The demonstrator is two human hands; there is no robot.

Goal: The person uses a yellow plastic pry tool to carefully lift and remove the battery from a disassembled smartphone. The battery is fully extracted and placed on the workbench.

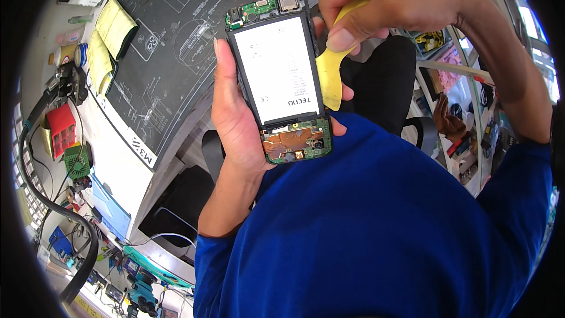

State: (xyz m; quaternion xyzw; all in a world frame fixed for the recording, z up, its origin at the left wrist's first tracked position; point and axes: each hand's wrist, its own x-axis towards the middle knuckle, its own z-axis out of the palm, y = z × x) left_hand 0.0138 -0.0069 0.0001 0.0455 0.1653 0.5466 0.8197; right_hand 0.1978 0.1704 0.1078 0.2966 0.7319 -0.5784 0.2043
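An opened smartphone [329, 135] lies in my left hand [232, 121], its back cover off. Thumb and palm press along its left side, and fingertips wrap round the right edge. A large white battery [276, 68] fills its middle, with green circuit board at the top end and a board [294, 141] with copper-coloured film and a camera at the lower end. My right hand [376, 9] pinches a yellow flat pry tool [331, 76] between thumb and fingers. The tool's wide blade rests against the phone's right edge, beside the battery. Whether its tip is inside the seam, I cannot tell.
A dark work mat [170, 53] with white line drawings covers the bench at upper left. Yellow cloths [115, 23], a red box [62, 129] and a black flexible arm [44, 200] stand along its left side. Shelves [465, 82] of parts are at right.
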